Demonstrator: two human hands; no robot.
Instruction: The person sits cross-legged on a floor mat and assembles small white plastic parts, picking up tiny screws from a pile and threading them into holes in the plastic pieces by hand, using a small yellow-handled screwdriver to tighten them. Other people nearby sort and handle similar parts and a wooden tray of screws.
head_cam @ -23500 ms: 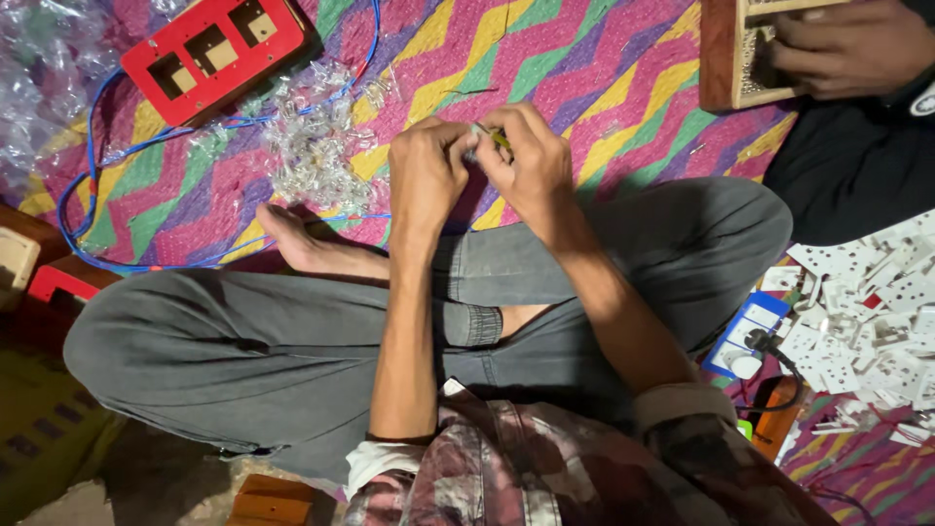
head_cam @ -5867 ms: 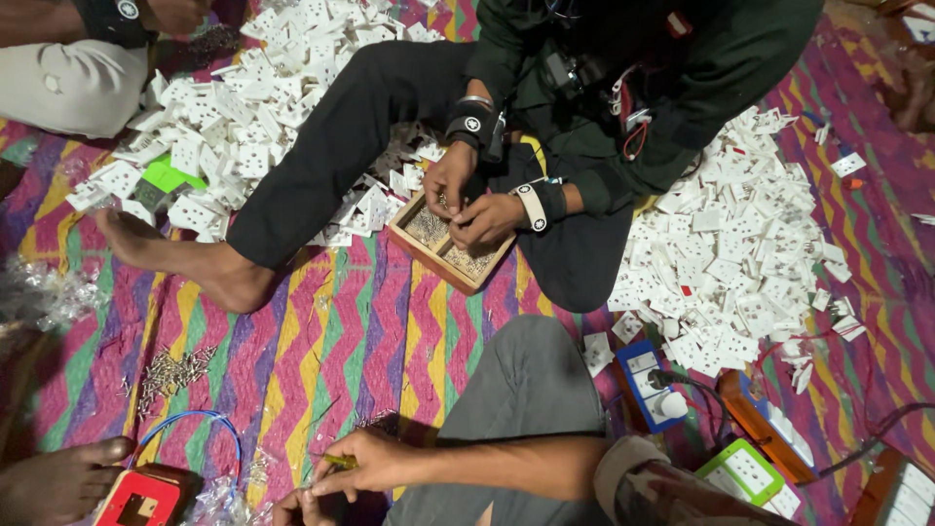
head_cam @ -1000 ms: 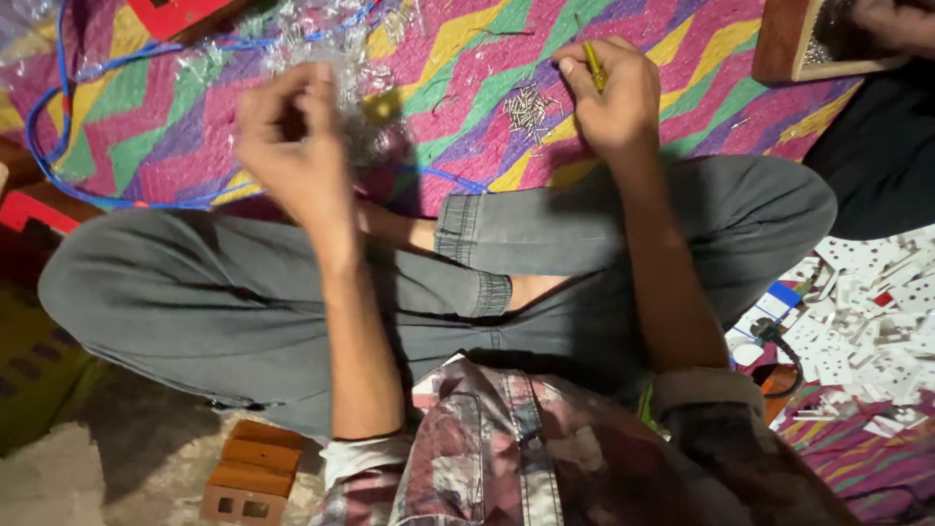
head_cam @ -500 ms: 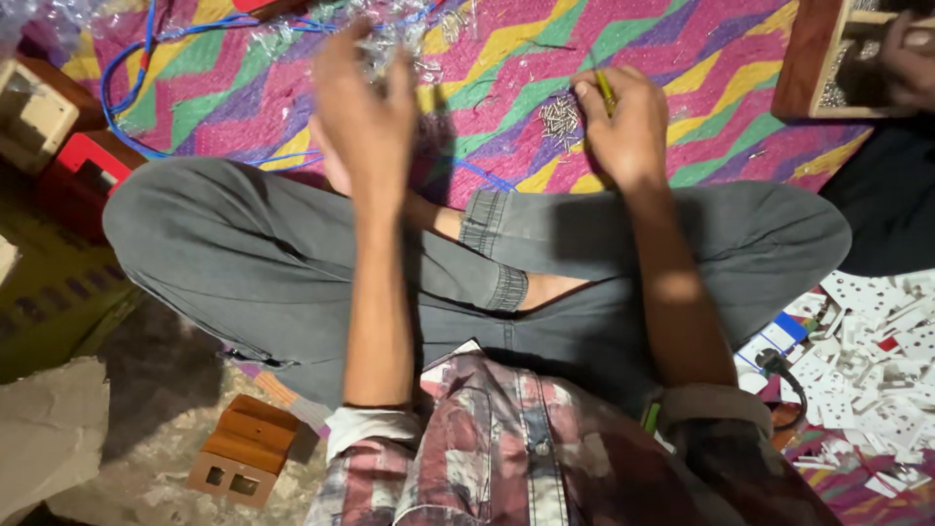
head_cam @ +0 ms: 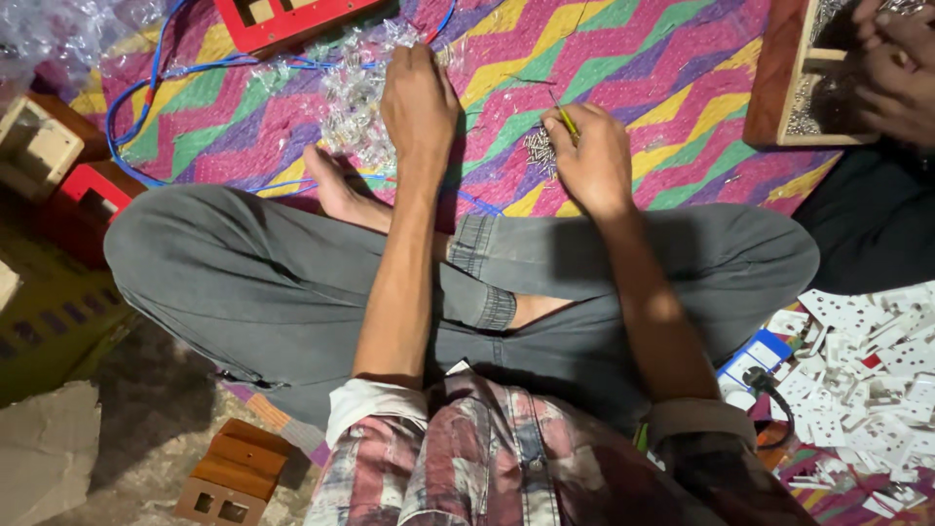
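I sit cross-legged on a zigzag-patterned mat (head_cam: 672, 68). My left hand (head_cam: 417, 102) reaches forward, fingers down in a heap of small clear plastic pieces (head_cam: 360, 93); whether it grips one I cannot tell. My right hand (head_cam: 589, 156) rests on the mat, closed around a thin yellow-handled tool (head_cam: 565, 119). Its tip sits beside a little pile of small metal screws (head_cam: 539, 151).
A red switch box (head_cam: 292, 15) with a blue cable (head_cam: 146, 88) lies at the top. Red and wooden boxes (head_cam: 68, 166) stand at left, another wooden box (head_cam: 234, 472) at bottom left. Another person's hands (head_cam: 891, 68) work over a wooden tray (head_cam: 779, 73). White switch plates (head_cam: 867, 370) lie at right.
My left hand has come down onto the heap of clear plastic pieces. My right hand has dropped beside the screw pile, still holding the tool. The view shifted slightly.
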